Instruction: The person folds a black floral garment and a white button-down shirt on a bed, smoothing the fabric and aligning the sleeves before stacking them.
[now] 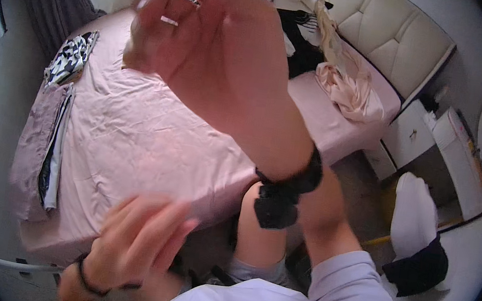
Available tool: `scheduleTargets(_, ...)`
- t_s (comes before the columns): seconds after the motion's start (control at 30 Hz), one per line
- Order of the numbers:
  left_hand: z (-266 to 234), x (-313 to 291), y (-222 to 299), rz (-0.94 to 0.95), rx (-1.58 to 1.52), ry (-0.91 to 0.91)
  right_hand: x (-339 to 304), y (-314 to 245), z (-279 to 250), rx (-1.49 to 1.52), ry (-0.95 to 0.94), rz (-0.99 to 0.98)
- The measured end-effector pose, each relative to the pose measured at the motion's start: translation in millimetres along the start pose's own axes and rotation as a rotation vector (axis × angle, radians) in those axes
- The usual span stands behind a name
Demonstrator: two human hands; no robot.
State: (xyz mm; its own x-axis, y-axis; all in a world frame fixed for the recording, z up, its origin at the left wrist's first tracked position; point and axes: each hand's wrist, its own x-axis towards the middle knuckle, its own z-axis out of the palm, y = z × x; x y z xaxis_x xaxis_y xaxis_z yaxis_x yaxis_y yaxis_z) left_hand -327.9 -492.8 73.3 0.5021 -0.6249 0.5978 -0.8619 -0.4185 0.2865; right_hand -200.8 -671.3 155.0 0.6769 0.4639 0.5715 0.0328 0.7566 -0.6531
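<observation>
My right hand is raised close in front of me, over the bed, and looks large and slightly blurred. Its fingers curl loosely, with silvery rings on them and nothing visible in the palm. A black strap with a small black box sits on that wrist. Lower left, my left hand hovers by the bed's near edge, blurred, its fingers loosely stretched and holding nothing I can see. A thin black band circles the left wrist. Under both hands lies the pink bed sheet.
Folded clothes and a black-and-white patterned cloth lie along the bed's left side. Toward the padded headboard are a peach cloth and piled garments. At right stand a white nightstand and a stool or chair draped black and white.
</observation>
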Motion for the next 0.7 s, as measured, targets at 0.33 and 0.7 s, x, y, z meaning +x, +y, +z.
scheduleTargets(0.33, 120, -11, -51, 0.011, -0.079, 0.235, 0, 86, -82, 0.736, 0.291, -0.134)
scheduleTargets(0.7, 135, -52, -84, -0.279, -0.175, 0.062, -23, 201, -134, -0.491, 0.590, -0.110)
